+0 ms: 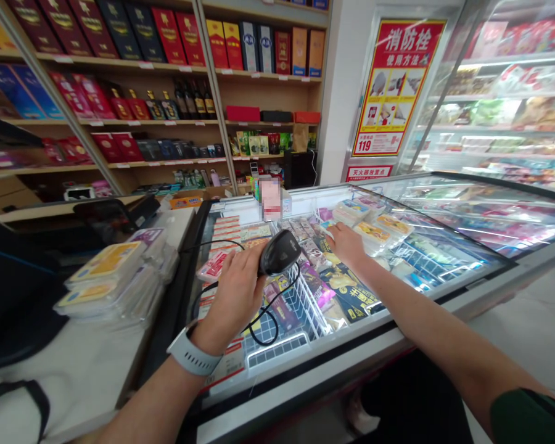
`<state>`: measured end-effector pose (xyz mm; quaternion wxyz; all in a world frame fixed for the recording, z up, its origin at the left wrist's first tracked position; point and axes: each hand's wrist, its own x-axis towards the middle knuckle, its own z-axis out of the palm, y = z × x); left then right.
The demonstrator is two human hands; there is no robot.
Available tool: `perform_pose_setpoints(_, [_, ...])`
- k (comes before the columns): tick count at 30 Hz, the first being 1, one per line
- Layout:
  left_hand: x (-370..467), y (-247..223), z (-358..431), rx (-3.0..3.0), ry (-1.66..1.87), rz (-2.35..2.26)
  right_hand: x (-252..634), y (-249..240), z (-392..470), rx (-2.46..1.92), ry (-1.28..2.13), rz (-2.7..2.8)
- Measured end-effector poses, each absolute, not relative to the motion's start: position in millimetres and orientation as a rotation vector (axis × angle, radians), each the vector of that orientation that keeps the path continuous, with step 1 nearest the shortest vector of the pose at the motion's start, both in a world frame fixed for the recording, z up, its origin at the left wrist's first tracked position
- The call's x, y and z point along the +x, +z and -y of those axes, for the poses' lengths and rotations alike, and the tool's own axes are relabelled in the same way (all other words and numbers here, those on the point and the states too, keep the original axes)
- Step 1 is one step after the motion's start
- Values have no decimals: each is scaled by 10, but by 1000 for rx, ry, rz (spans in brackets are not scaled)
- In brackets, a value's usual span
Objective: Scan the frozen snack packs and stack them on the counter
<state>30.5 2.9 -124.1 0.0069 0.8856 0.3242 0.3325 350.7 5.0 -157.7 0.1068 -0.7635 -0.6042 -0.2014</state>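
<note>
My left hand [237, 290] is wrapped around the black scanner [282, 253] near the freezer's [305, 383] left edge, head pointing rightward; my right hand [346, 245], nearer the tubs [374, 233] on its right, may hold something: I can't tell.

This is a shop: there are price-tagged shelves [277, 92] w/ bottles [194, 100] & boxes [163, 34], a freezer [305, 383] w/ pkgd. food [379, 234], a handheld scanner [282, 251]

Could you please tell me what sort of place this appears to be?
Probably a grocery or convenience shop: the left hand holds a scanner above a glass-topped freezer of packaged food, with shelves of boxes and bottles beyond.
</note>
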Motion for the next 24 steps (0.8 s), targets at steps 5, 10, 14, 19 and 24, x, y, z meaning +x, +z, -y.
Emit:
perform_pose_setpoints(5, [303, -1218, -11, 2746, 1057, -1017, 3549, -1659, -118, -2069, -601, 1855])
perform_pose_setpoints(10, [297, -1204, 10, 2742, 1054, -997, 3527, -1747, -241, -1787, -644, 1953])
perform_pose_setpoints(14, [297, -1200, 16, 2738, 1059, -997, 3388, -1732, -346, -1675, -561, 2042])
perform_pose_setpoints(19, [299, -1189, 17, 2723, 1096, -991, 3103, -1666, -520, -1461, -431, 2217])
perform_pose_setpoints(24, [297, -1178, 11, 2726, 1079, -979, 2784, -1657, -726, -1252, -214, 2247])
